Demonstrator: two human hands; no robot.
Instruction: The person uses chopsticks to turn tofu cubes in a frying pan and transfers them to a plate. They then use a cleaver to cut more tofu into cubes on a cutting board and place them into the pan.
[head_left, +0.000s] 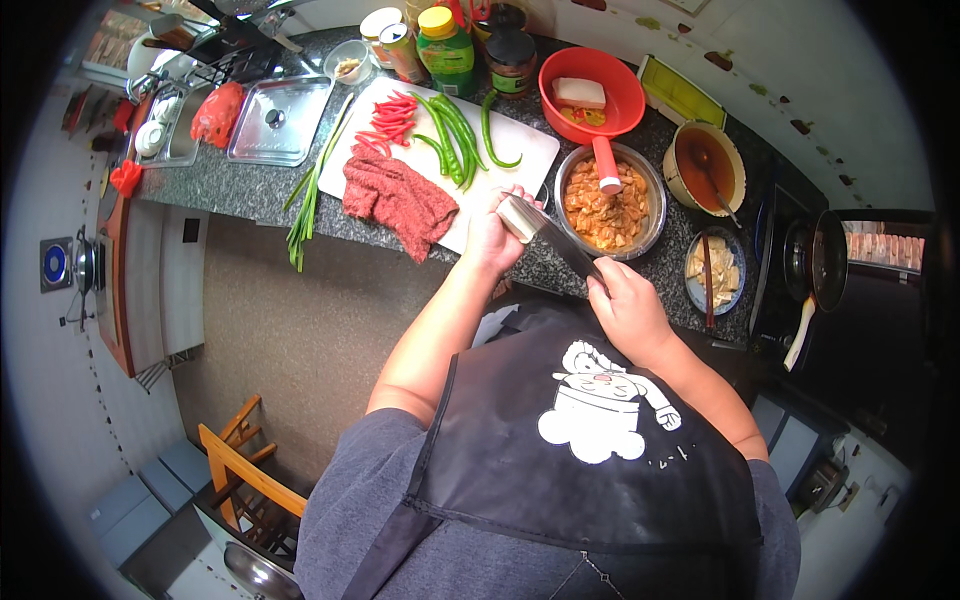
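Note:
A pale block that looks like tofu (523, 218) rests in the palm of my left hand (491, 240), held over the near right edge of the white cutting board (529, 142). The handle of a broad kitchen knife (561, 241) is in the grip of my right hand (634, 306). Its blade slants up and left to the block; whether it has cut in I cannot tell. On the board lie red chillies (394, 116), long green chillies (454, 139) and a crumpled reddish-brown cloth (397, 195), which hangs over the front edge.
Right of the board stand a metal bowl of marinated meat pieces (592, 199), a red strainer (553, 75) holding a white block, a pot of brown liquid (701, 169) and a plate (690, 281) with chopsticks. Scallions (304, 217) overhang the counter. A frying pan (829, 259) sits far right.

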